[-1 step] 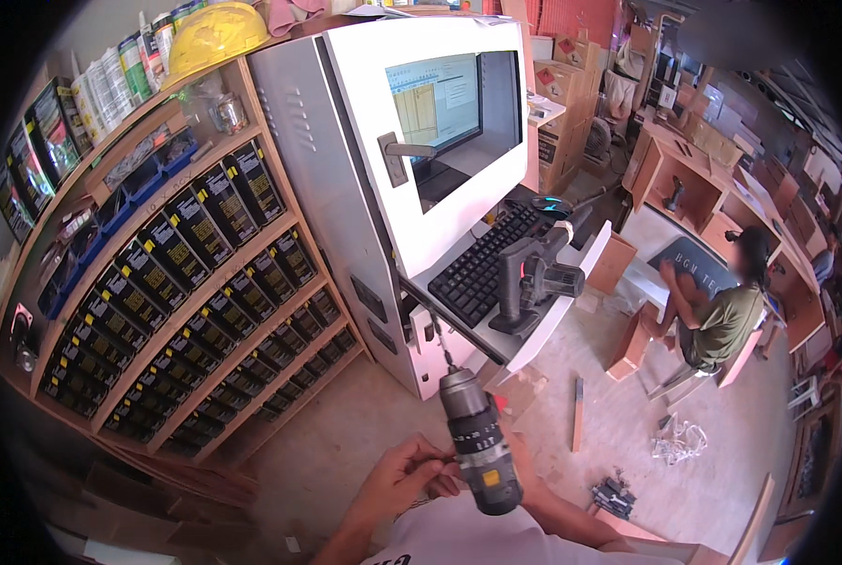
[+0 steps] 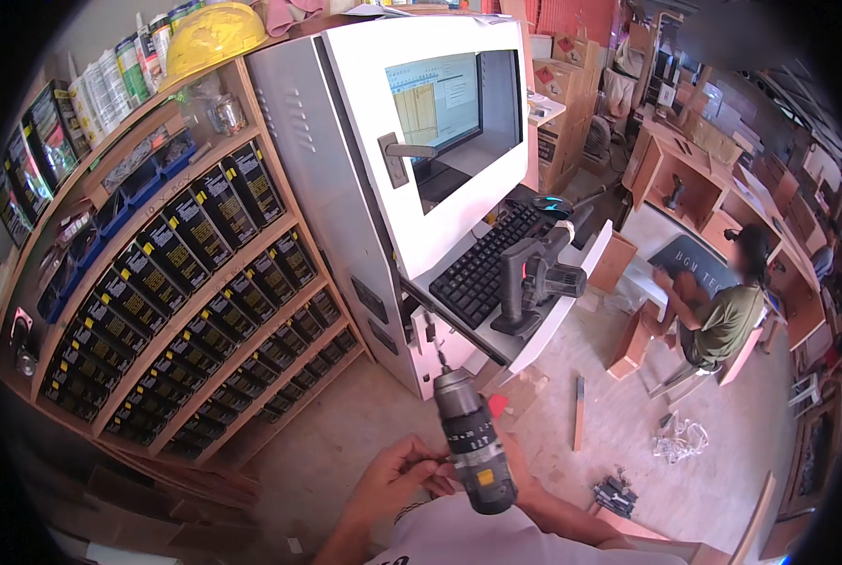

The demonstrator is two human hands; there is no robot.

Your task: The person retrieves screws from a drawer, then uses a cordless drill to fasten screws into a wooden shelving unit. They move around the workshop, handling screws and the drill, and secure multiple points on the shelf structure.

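Note:
A grey and black cordless drill point(image 2: 478, 447) is upright in front of my chest, its long bit point(image 2: 443, 356) pointing away toward the cabinet. My right hand point(image 2: 523, 463) grips it from behind, mostly hidden by the drill body. Close to the drill's left side, my left hand point(image 2: 400, 482) is closed, with thumb and fingers pinched together. Whatever may lie between those fingertips is too small to make out. Ahead, a second cordless tool point(image 2: 525, 282) stands on the pull-out tray point(image 2: 543, 337) beside a black keyboard point(image 2: 473, 282).
A white cabinet point(image 2: 364, 94) with a screen point(image 2: 445, 104) stands ahead. Shelves of black boxes point(image 2: 167, 268) fill the left, topped by a yellow helmet point(image 2: 216, 40). On the right, a person point(image 2: 727, 320) sits low near wooden cabinets point(image 2: 694, 179). Floor items include a wooden strip point(image 2: 579, 414) and plastic wrap point(image 2: 680, 440).
The drill has shifted slightly to the left, and its tilt has changed a little. My left hand stays closed beside it.

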